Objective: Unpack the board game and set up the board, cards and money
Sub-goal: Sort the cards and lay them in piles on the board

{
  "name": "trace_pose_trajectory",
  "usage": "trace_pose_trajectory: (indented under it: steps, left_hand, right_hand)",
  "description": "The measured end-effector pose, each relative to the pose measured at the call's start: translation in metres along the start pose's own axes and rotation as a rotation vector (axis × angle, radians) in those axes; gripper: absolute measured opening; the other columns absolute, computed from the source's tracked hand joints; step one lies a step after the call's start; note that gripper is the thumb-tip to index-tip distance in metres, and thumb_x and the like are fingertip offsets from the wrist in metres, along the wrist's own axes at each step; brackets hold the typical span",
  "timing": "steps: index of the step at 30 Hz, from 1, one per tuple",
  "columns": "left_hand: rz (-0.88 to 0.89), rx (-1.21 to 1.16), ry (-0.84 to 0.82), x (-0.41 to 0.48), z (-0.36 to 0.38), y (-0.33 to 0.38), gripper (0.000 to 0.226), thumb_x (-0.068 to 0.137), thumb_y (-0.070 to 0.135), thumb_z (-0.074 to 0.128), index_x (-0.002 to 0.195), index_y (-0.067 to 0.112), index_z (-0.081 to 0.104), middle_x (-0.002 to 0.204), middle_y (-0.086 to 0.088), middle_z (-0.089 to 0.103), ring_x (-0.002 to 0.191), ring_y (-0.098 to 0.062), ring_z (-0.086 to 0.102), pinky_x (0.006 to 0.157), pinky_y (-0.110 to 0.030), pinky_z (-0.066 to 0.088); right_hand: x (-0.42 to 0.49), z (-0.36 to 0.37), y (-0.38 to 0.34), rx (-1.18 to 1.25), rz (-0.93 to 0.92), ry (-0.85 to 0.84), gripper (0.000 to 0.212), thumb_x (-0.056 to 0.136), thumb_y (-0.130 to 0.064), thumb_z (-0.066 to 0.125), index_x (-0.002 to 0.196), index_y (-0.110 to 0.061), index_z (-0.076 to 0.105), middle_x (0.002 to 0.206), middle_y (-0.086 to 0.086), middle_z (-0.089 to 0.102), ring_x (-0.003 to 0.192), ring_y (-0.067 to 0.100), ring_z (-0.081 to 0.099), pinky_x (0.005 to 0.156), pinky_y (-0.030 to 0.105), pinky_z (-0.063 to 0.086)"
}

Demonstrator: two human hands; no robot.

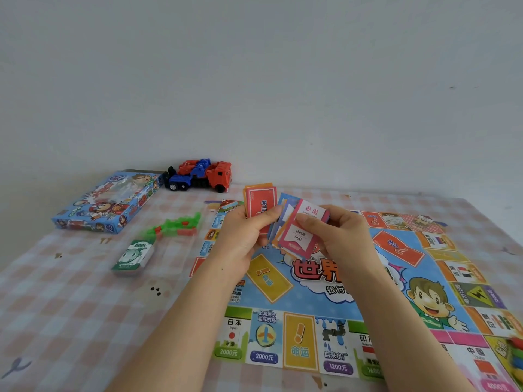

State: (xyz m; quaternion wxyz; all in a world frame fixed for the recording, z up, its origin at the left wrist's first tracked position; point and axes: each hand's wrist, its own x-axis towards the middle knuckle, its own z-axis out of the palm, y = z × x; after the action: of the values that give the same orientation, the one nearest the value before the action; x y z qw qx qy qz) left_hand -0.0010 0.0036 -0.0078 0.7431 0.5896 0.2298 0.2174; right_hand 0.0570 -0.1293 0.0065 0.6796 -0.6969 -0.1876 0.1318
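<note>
The left hand (243,230) grasps the red cards (260,206); the right hand (339,236) pinches the pink card (304,227), probably bound for the board (325,306) just below.

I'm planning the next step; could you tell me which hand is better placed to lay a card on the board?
Right hand, probably: its fingers already pinch the front pink card above the board, while the left hand grips the red-backed stack.

Above the unfolded game board (325,301), the left hand (243,236) holds red cards (260,206); the right hand (342,236) pinches a fanned stack (297,230); game box (109,200), money pack (135,256) and toy truck (201,175) lie left on the checked tablecloth (70,306).
</note>
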Motion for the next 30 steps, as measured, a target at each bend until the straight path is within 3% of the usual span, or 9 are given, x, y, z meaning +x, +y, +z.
trace_pose_trajectory:
  steps: [11,15,20,23,26,28,30]
  left_hand:
    - [-0.072,0.048,-0.067,-0.002,0.0,0.005,0.015,0.092,0.027,0.06,0.099,0.016,0.067,0.075,0.0,0.069,0.051,-0.005,0.056,0.038,-0.015,0.037]
    - [-0.061,0.106,-0.016,0.001,-0.005,0.007,0.011,0.094,0.019,0.054,0.103,0.016,0.061,0.077,0.001,0.065,0.055,-0.006,0.057,0.04,-0.017,0.036]
    - [0.213,0.951,0.093,0.005,-0.02,-0.001,0.022,0.088,0.032,0.062,0.107,0.029,0.052,0.096,0.012,0.061,0.088,-0.015,0.063,0.074,-0.035,0.051]
    - [0.255,1.259,0.181,0.004,-0.021,-0.006,0.042,0.084,0.047,0.062,0.123,0.031,0.054,0.114,0.009,0.061,0.105,-0.017,0.058,0.08,-0.034,0.05]
    - [0.443,1.107,0.322,0.001,-0.022,0.001,0.044,0.087,0.055,0.052,0.124,0.031,0.055,0.116,0.009,0.058,0.106,-0.013,0.056,0.081,-0.032,0.048]
    - [0.445,0.837,0.201,-0.002,-0.019,0.007,0.038,0.086,0.058,0.052,0.113,0.034,0.061,0.101,0.017,0.061,0.09,0.001,0.057,0.074,-0.023,0.045]
    - [0.375,0.713,-0.042,-0.008,-0.012,0.008,0.028,0.082,0.053,0.062,0.102,0.033,0.066,0.088,0.015,0.066,0.07,0.009,0.058,0.063,-0.018,0.042]
  right_hand:
    - [0.003,-0.002,0.002,0.015,0.002,-0.004,0.005,0.085,-0.017,0.07,0.082,-0.014,0.067,0.074,0.01,0.071,0.036,0.001,0.049,0.038,0.01,0.034]
    - [0.002,-0.003,0.001,0.057,0.01,0.006,0.004,0.085,-0.014,0.069,0.084,-0.01,0.067,0.074,0.008,0.069,0.036,-0.001,0.051,0.038,0.008,0.036]
    - [0.003,-0.004,0.002,0.071,0.012,0.038,0.004,0.083,-0.014,0.071,0.083,-0.013,0.067,0.077,0.008,0.071,0.038,-0.002,0.054,0.038,0.008,0.036]
    - [0.003,-0.005,0.001,0.072,0.017,0.049,0.004,0.083,-0.014,0.071,0.083,-0.013,0.066,0.08,0.01,0.071,0.037,-0.002,0.053,0.037,0.008,0.035]
    - [0.004,-0.006,0.003,0.078,0.011,0.049,0.007,0.084,-0.014,0.07,0.086,-0.009,0.066,0.073,0.009,0.068,0.035,0.001,0.05,0.037,0.011,0.035]
    - [0.006,-0.006,0.005,0.08,0.003,0.051,0.01,0.085,-0.016,0.069,0.088,-0.008,0.065,0.066,0.008,0.066,0.036,0.004,0.048,0.038,0.016,0.038]
    - [0.007,-0.006,0.007,0.096,-0.002,0.029,0.013,0.086,-0.017,0.068,0.09,-0.005,0.064,0.06,0.008,0.063,0.039,0.01,0.047,0.041,0.02,0.041]
